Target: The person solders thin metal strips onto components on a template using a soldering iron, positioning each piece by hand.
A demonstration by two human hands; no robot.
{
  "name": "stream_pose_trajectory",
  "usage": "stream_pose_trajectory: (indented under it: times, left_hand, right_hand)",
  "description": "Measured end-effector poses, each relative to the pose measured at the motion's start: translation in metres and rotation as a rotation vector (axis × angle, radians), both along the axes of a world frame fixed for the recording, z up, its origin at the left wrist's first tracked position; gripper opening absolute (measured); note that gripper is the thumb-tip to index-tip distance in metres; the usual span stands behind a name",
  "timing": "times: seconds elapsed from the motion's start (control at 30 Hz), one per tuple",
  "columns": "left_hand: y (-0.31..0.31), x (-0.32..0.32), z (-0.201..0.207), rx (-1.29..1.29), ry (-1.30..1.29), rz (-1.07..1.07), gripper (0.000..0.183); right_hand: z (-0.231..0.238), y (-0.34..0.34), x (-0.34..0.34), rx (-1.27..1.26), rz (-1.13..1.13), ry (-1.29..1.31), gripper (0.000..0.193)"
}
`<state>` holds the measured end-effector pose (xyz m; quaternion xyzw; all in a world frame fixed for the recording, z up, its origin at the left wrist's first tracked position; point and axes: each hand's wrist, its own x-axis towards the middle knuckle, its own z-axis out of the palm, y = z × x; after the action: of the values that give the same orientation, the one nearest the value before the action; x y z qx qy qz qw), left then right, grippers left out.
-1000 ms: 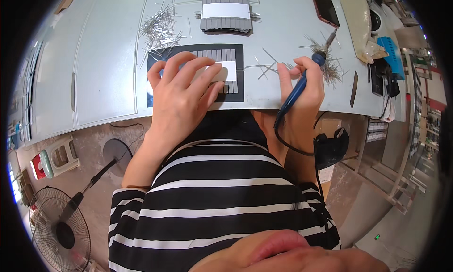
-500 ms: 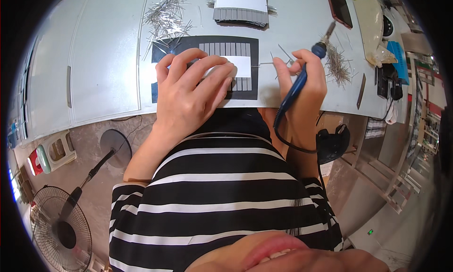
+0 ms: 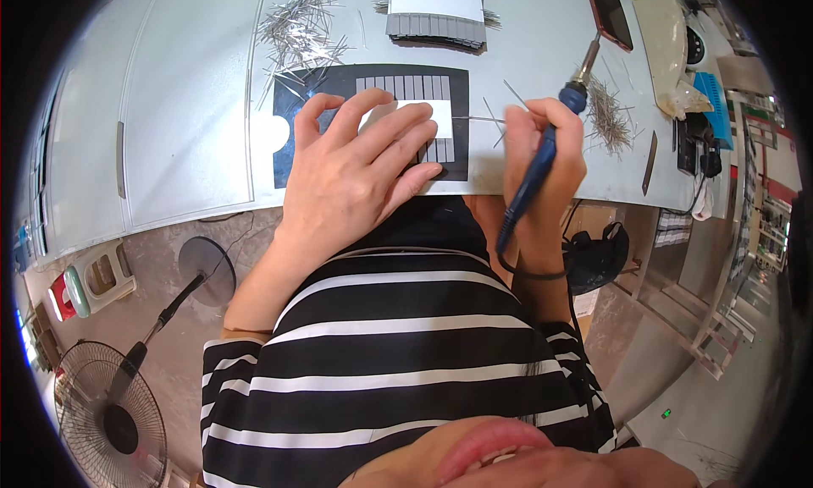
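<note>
My left hand (image 3: 347, 166) lies with fingers spread over a flat panel of grey strips (image 3: 415, 88), which has a white band (image 3: 442, 120) across its middle. The panel rests on a dark mat (image 3: 458, 162), and my palm hides its left part. In my right hand (image 3: 555, 154) is a soldering iron with a blue handle (image 3: 533, 176), its metal tip pointing up and away. Thumb and forefinger of that hand are close to a thin metal pin (image 3: 483, 118) reaching from the panel's right edge; whether they pinch it I cannot tell.
Loose metal pins (image 3: 301, 35) are heaped at the far left, and another heap of pins (image 3: 610, 120) lies right of my right hand. A stack of similar panels (image 3: 436, 22) stands behind the mat. Further right are a phone (image 3: 608, 16) and a blue box (image 3: 714, 107).
My left fingers have stretched out and shifted right over the panel, with the thumb now apart. My right thumb and forefinger have come closer together, and the iron has tilted slightly more upright.
</note>
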<state>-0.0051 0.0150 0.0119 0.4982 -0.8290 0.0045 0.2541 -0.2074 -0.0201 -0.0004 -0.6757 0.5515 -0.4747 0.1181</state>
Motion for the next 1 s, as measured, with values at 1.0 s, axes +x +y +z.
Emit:
stream_pose_trajectory:
  times: [1.0]
  left_hand:
    - [0.007, 0.022, -0.004, -0.357, 0.453, -0.038, 0.016]
  right_hand:
    - [0.006, -0.008, -0.046, -0.054, 0.289, -0.882, 0.020]
